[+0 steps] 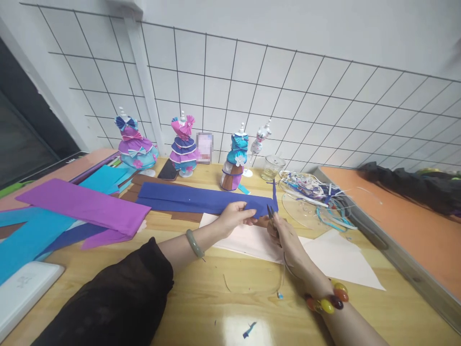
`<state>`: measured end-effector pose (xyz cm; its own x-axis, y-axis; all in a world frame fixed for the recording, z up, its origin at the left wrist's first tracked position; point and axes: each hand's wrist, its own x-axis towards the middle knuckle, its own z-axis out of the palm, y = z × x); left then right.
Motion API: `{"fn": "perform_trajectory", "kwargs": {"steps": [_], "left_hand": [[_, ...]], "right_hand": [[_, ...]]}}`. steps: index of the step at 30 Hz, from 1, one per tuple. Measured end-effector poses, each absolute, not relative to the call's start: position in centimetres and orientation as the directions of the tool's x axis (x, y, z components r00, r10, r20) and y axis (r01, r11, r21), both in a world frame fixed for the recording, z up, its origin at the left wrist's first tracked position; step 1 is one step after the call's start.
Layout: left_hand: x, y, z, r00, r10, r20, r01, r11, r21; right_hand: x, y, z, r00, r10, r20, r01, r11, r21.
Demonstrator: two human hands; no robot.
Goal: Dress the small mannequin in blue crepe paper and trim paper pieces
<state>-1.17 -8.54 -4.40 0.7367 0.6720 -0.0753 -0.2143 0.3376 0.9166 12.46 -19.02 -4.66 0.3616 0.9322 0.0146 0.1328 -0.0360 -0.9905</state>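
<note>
A long strip of dark blue paper or cloth (194, 199) lies across the middle of the table. My left hand (236, 218) pinches it near its right end, thumb on top. My right hand (283, 235) is closed around a pair of scissors (271, 211), whose dark blades are at the strip's right end. A narrow sliver of the same blue stands up at that end, just beyond the blades. Pale pink sheets (248, 240) lie beneath my hands, and a brown strip (139, 185) shows under the blue one.
Purple (86, 206) and turquoise (46, 233) strips overlap at left, near a white device (29, 293). Small dressed mannequins (183, 149) stand at the back with a phone (168, 170) and a glass (272, 167). Tangled scraps (309, 187) lie at right, beside an orange surface (406, 216).
</note>
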Motion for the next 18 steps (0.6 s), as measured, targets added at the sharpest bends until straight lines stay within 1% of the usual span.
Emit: {"fn": "perform_trajectory", "kwargs": {"steps": [2,9,13,18], "left_hand": [[-1.1,-8.7,-4.1,0.723,0.688,-0.068,-0.255,0.357,0.899],[-0.8,-8.9,-4.3,0.707,0.707,-0.001,-0.364,0.365,0.857],[-0.8,-9.1,-4.1,0.675,0.738,0.006,-0.374,0.334,0.865],[-0.8,-9.7,-3.7,0.704,0.71,0.021,-0.343,0.314,0.885]], "right_hand": [[12.2,-19.1,-4.4,0.333,0.943,0.005,0.124,-0.038,-0.992],[11.7,-19.4,-4.1,0.285,0.958,0.027,0.255,-0.049,-0.966],[11.5,-19.6,-3.9,0.257,0.966,0.041,0.274,-0.032,-0.961],[11.2,-19.7,-3.8,0.224,0.975,0.006,0.26,-0.054,-0.964]]}}
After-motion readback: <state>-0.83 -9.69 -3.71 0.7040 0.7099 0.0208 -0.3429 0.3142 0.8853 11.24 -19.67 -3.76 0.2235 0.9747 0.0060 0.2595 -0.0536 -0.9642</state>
